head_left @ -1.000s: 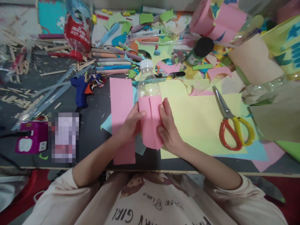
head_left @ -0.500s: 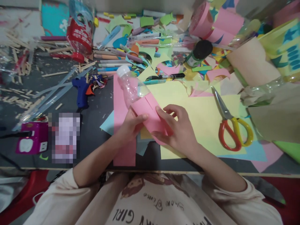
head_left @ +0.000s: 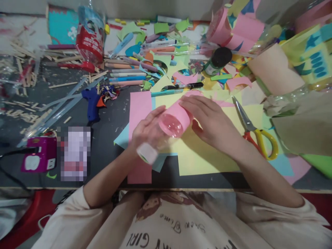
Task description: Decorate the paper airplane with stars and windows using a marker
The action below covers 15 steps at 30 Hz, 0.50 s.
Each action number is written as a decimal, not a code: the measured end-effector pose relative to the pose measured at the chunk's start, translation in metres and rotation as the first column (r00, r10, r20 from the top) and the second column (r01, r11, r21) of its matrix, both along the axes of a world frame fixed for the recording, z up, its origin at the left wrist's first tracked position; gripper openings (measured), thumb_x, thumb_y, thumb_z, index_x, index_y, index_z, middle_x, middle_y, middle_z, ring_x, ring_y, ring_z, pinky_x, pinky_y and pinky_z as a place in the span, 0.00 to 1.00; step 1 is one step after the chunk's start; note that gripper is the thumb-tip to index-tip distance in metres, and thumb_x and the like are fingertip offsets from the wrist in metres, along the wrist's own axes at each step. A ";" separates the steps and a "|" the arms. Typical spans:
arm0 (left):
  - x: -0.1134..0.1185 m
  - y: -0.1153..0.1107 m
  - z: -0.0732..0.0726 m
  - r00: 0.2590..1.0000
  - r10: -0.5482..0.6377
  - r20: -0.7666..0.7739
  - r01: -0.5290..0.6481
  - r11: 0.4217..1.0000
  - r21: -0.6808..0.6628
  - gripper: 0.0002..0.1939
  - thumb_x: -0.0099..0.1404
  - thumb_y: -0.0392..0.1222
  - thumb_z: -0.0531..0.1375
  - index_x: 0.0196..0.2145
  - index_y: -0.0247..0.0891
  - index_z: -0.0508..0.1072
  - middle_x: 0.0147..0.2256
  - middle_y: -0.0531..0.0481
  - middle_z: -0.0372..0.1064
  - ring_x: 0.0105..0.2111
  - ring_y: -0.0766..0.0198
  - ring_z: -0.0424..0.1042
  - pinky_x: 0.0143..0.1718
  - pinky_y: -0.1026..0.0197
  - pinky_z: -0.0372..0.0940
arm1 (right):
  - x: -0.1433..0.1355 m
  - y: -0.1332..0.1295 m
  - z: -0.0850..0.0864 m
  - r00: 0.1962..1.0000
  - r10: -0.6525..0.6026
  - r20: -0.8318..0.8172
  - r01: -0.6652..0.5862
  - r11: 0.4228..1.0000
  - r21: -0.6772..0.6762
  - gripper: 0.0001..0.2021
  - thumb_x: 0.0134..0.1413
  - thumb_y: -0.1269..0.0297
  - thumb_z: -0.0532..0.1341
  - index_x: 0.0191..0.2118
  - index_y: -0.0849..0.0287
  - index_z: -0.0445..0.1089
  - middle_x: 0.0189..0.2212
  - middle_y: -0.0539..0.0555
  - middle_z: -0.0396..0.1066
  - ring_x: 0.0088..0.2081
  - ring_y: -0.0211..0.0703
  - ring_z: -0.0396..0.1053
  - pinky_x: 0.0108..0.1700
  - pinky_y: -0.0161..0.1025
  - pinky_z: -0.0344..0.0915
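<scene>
A clear plastic bottle (head_left: 164, 138) with a white cap (head_left: 147, 153) is tilted, its cap toward my body at the lower left. Pink paper (head_left: 178, 117) is wrapped round the bottle's body. My left hand (head_left: 147, 129) holds the bottle's clear part from the left side. Around the far end of the pink wrap, on the right, lie the fingers of my right hand (head_left: 207, 116). Beneath them are a yellow sheet (head_left: 207, 155) and, to the left, a pink strip (head_left: 140, 173) on the dark table.
Scissors (head_left: 255, 133) lie to the right. A blue glue gun (head_left: 92, 103), a purple box (head_left: 38, 152) and a blurred-out object (head_left: 75, 154) are at the left. Markers (head_left: 128, 79), paper scraps, a red-labelled bottle (head_left: 90, 41) and a dark-capped jar (head_left: 218, 62) stand or lie behind.
The bottle has been turned round, its cap swinging from the far side to near my body. My right hand has moved up to the far end of the pink wrap.
</scene>
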State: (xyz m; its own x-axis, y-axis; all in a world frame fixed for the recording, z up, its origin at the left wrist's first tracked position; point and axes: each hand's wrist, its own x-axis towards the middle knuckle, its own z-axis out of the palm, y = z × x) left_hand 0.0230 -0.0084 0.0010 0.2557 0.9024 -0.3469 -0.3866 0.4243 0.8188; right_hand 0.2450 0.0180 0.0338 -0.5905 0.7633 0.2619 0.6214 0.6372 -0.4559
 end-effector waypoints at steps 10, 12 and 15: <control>0.004 -0.006 0.004 0.978 -0.051 0.203 0.063 0.997 -0.053 0.32 0.55 0.50 0.73 0.55 0.48 0.68 0.48 0.49 0.75 0.43 0.56 0.77 0.41 0.59 0.71 | -0.025 -0.017 -0.038 0.966 -0.160 -0.206 0.146 0.986 -0.079 0.21 0.71 0.59 0.54 0.65 0.32 0.65 0.73 0.46 0.53 0.76 0.59 0.46 0.72 0.69 0.53; 0.004 -0.006 0.005 0.979 -0.045 0.199 0.053 0.998 -0.033 0.32 0.56 0.49 0.72 0.56 0.48 0.68 0.50 0.49 0.74 0.44 0.55 0.77 0.41 0.58 0.72 | -0.027 -0.022 -0.045 0.924 -0.288 -0.253 0.258 0.955 -0.143 0.25 0.72 0.52 0.51 0.71 0.34 0.55 0.77 0.48 0.43 0.77 0.58 0.39 0.72 0.67 0.53; 0.004 -0.007 0.003 0.980 -0.026 0.199 0.030 0.999 -0.017 0.29 0.58 0.48 0.70 0.56 0.49 0.68 0.49 0.50 0.74 0.44 0.56 0.77 0.42 0.59 0.72 | -0.034 -0.027 -0.059 0.771 -0.454 -0.446 0.270 0.868 -0.417 0.33 0.71 0.43 0.46 0.76 0.41 0.38 0.77 0.54 0.43 0.76 0.54 0.48 0.69 0.62 0.62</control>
